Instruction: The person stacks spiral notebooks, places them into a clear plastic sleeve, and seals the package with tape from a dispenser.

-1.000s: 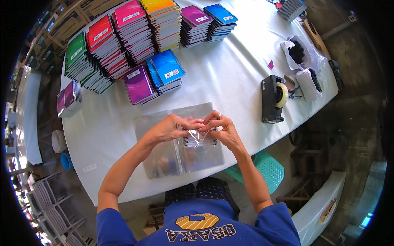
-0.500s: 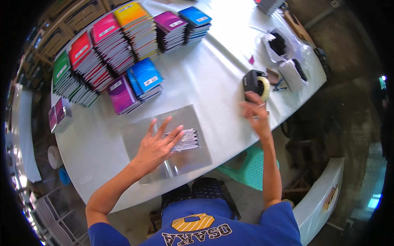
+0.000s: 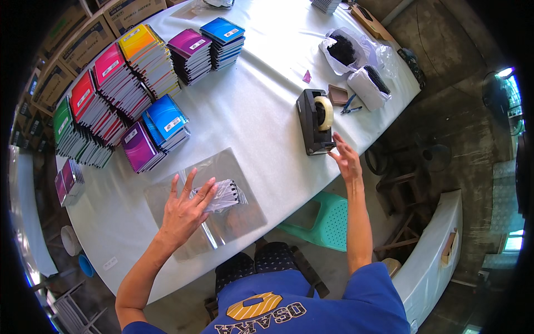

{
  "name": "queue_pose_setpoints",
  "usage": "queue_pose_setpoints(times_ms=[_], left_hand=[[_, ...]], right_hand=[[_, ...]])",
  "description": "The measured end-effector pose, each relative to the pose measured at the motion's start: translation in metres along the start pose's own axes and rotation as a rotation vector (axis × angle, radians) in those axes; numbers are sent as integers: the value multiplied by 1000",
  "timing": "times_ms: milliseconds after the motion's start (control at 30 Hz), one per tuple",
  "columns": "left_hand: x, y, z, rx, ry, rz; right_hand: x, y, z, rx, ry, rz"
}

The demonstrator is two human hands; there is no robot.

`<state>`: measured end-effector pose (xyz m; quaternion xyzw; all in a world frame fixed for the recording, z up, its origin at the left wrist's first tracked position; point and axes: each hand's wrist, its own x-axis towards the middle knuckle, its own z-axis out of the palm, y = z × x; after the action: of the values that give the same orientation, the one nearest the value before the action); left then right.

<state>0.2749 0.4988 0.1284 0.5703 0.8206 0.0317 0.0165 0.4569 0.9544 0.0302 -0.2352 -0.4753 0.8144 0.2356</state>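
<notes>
Head view: left hand [image 3: 186, 209] lies flat with fingers spread, pressing a clear bag [image 3: 208, 203] onto the white table [image 3: 261, 111]; it grips nothing. A folded packet [image 3: 225, 193] sits inside the bag, partly under the fingertips. Right hand [image 3: 346, 158] is open at the table's near edge, its fingertips touching the front end of a black tape dispenser [image 3: 316, 121], holding nothing that can be seen. Stacks of coloured notebooks [image 3: 133, 83] stand beyond the bag. A green stool [image 3: 328, 222] shows below the table.
</notes>
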Motion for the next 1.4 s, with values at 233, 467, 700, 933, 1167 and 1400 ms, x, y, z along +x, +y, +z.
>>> queue_pose_setpoints(times_ms=[233, 467, 700, 933, 1167, 1400], left_hand=[[-5, -2, 5, 18, 26, 11], [-5, -3, 10, 20, 52, 1], [-6, -2, 14, -42, 117, -22], [5, -15, 1, -77, 18, 26], [37, -38, 35, -967, -285, -123], [31, -61, 34, -1170, 135, -336]], right_hand=[[-33, 2, 18, -1880, 617, -214], [-131, 27, 229, -390, 43, 390], [-173, 94, 300, -261, 145, 448], [-182, 125, 293, -338, 215, 227], [-176, 151, 275, -606, 157, -41], [-198, 119, 314, -1387, -469, -467]])
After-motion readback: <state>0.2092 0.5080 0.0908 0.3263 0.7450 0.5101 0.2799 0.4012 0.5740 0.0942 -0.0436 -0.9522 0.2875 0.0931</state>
